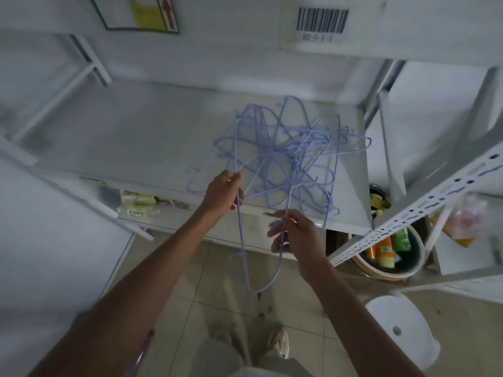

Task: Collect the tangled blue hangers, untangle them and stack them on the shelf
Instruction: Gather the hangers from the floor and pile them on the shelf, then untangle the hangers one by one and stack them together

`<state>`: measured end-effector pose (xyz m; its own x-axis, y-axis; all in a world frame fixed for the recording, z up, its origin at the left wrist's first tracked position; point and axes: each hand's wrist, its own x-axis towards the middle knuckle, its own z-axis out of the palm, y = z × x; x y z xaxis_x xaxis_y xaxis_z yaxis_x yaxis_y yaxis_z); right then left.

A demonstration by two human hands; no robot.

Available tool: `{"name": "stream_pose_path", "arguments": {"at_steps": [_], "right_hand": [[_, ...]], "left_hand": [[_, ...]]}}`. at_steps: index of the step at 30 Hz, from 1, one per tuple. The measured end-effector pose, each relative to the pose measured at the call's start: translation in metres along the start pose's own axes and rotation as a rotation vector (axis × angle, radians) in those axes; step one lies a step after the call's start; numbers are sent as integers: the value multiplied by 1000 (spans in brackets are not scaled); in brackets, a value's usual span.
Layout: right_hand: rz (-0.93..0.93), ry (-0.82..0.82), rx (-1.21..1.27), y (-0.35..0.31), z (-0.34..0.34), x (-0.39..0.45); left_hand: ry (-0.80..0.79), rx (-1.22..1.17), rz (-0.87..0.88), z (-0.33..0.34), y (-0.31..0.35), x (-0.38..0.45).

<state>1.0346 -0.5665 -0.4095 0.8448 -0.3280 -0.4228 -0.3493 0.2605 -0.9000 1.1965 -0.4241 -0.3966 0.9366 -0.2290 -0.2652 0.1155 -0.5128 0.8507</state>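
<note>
A tangled heap of thin blue wire hangers [288, 153] lies on the right half of a white metal shelf [130, 137]. My left hand [224, 193] is closed around a wire at the heap's near left edge. My right hand [295, 232] pinches another wire just in front of the shelf's front edge. One blue hanger [251, 268] hangs down between my two hands, its curved end dangling over the tiled floor. It is hard to tell whether both hands grip this same hanger or separate ones.
A perforated white upright [424, 210] crosses on the right. A basin of bottles [392, 254] sits on the floor behind it, and a white stool [400, 330] stands at the lower right. Packets [136, 205] lie on the shelf below. A barcode label [321, 21] is overhead.
</note>
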Motion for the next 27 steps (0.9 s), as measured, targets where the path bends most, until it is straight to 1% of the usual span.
{"name": "stream_pose_path", "arguments": {"at_steps": [3, 5, 8, 10, 12, 14, 15, 17, 18, 21, 23, 27], "right_hand": [[-42, 77, -105, -11, 10, 34], [-87, 130, -282, -16, 15, 58], [-176, 227, -575, -26, 16, 92], [-218, 323, -736, -34, 14, 114], [-229, 380, -821, -40, 15, 136], [-214, 400, -848, -44, 19, 157], [-196, 412, -848, -45, 21, 168], [-116, 449, -830, -46, 21, 187], [-59, 454, -810, -46, 20, 195], [54, 428, -758, -37, 19, 201], [62, 428, -754, -29, 20, 196], [18, 419, -744, -16, 17, 186]], "left_hand": [[-63, -32, -57, 8, -4, 12], [-76, 1, -38, 14, -12, 23], [-86, 167, 43, 10, -13, 64], [-146, 225, 112, 2, -6, 98], [-218, 261, 183, -3, 4, 129], [-227, 321, 249, -3, 11, 158], [-226, 328, 254, -2, 13, 171], [-226, 351, 241, -1, 16, 190], [-218, 400, 253, -1, 14, 197], [-205, 537, 303, -3, 0, 204], [-211, 567, 319, -5, -10, 202], [-149, 626, 360, -7, -23, 186]]}}
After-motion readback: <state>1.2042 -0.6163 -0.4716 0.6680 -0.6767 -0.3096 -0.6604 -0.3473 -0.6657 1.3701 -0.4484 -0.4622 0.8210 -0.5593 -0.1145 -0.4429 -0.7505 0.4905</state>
